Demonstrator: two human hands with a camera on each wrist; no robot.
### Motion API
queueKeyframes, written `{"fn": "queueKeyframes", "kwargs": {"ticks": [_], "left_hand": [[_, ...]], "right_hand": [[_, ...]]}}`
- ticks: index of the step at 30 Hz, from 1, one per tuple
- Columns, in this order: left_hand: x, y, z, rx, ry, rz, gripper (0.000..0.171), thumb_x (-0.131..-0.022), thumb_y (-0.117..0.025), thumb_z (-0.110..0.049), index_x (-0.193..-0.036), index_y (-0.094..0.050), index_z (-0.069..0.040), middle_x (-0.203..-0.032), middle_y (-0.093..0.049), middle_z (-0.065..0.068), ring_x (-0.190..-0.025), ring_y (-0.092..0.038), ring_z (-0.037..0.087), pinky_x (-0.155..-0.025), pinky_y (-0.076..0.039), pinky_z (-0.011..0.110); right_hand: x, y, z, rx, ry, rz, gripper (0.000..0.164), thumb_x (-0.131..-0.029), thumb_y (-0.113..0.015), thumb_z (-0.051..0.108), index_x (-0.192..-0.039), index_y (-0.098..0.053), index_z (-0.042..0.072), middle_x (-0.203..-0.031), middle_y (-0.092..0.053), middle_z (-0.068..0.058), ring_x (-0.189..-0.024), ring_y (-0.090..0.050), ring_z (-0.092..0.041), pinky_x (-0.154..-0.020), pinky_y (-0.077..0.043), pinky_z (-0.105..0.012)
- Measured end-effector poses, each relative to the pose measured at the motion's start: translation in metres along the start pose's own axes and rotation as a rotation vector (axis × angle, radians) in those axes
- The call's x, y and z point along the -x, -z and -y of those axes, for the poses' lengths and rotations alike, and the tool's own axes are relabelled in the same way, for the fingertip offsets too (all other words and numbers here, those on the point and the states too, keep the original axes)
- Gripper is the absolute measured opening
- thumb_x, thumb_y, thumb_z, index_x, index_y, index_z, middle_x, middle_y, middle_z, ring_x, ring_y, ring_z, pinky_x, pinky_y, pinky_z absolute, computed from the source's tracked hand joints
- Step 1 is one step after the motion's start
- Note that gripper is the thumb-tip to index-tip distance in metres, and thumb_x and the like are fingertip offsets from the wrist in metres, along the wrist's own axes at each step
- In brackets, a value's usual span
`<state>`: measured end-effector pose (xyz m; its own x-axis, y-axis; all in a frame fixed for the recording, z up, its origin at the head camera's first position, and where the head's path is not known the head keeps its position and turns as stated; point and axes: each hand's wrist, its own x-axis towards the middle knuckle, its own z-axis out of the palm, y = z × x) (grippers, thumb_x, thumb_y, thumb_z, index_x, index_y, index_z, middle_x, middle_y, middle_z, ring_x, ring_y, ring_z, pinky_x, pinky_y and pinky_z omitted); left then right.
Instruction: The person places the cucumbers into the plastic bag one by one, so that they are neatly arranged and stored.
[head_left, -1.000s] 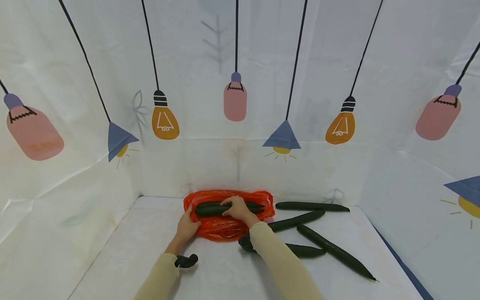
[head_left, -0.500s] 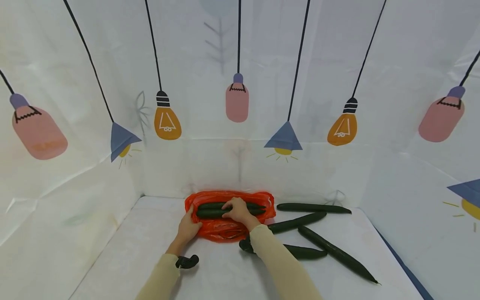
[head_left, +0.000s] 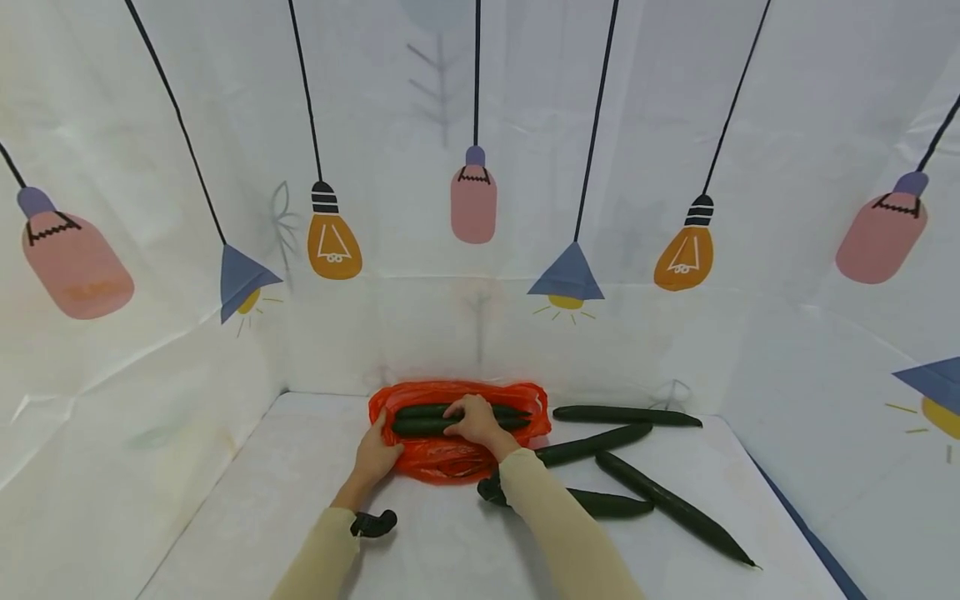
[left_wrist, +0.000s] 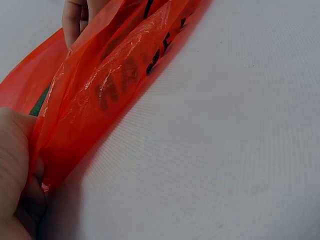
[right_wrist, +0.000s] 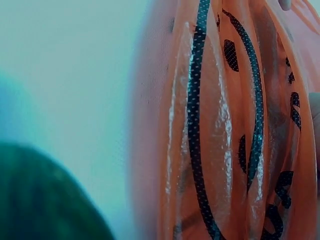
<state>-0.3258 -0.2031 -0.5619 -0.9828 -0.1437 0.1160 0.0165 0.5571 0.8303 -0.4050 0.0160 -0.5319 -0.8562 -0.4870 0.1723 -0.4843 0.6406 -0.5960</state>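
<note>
Two dark green cucumbers lie side by side in a red plastic bag [head_left: 450,467], which is spread on the white table. Over the front cucumber [head_left: 420,427] is my right hand [head_left: 480,421], its thumb and fingers gripping it around the middle. The rear cucumber [head_left: 420,411] lies just behind, partly covered by that hand. My left hand [head_left: 375,457] pinches the bag's left edge, thumb inside. Seen from the left wrist, the left hand [left_wrist: 12,170] has the bag's film [left_wrist: 100,100] between thumb and fingers. Black-printed folds of the bag [right_wrist: 215,120] fill the right wrist view.
Several loose cucumbers lie right of the bag: one at the back [head_left: 626,415], one slanting beside it [head_left: 600,443], one long diagonal one [head_left: 678,508] and one partly under the right sleeve [head_left: 611,503]. A printed white sheet [head_left: 510,333] encloses the table.
The front cucumber has settled slightly lower and nearer, so the rear one now shows clearly behind it. Both hands have stayed nearly in place; the head view shifted slightly.
</note>
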Motion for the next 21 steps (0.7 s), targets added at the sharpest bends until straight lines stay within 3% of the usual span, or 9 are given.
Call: {"fn": "queueKeyframes", "kwargs": {"ticks": [7, 15, 21], "left_hand": [[-0.004, -0.001, 0.005, -0.007, -0.002, 0.008, 0.084, -0.08, -0.062, -0.001, -0.151, -0.019, 0.008, -0.148, -0.033, 0.03, -0.135, -0.032, 0.045, -0.108, -0.027, 0.057], [-0.009, -0.002, 0.005, -0.026, 0.001, 0.012, 0.085, -0.08, -0.063, -0.002, -0.151, -0.018, 0.007, -0.148, -0.033, 0.03, -0.135, -0.032, 0.045, -0.108, -0.027, 0.057], [-0.008, -0.001, 0.008, -0.03, -0.021, 0.006, 0.084, -0.079, -0.063, -0.001, -0.15, -0.019, 0.009, -0.146, -0.034, 0.032, -0.133, -0.034, 0.047, -0.107, -0.028, 0.058]], "right_hand": [[0.003, 0.013, 0.004, -0.135, -0.04, 0.021, 0.024, -0.081, -0.08, 0.018, -0.103, -0.075, 0.01, -0.101, -0.067, 0.001, -0.095, -0.06, -0.017, -0.083, -0.052, -0.033], [0.016, 0.043, -0.012, -0.168, -0.019, -0.014, 0.023, -0.083, -0.078, 0.018, -0.103, -0.074, 0.007, -0.097, -0.067, 0.0, -0.091, -0.061, -0.017, -0.079, -0.052, -0.033], [0.036, 0.068, -0.026, -0.126, -0.029, -0.003, 0.022, -0.085, -0.076, 0.019, -0.104, -0.073, 0.007, -0.093, -0.066, 0.002, -0.087, -0.059, -0.015, -0.077, -0.051, -0.034]]}}
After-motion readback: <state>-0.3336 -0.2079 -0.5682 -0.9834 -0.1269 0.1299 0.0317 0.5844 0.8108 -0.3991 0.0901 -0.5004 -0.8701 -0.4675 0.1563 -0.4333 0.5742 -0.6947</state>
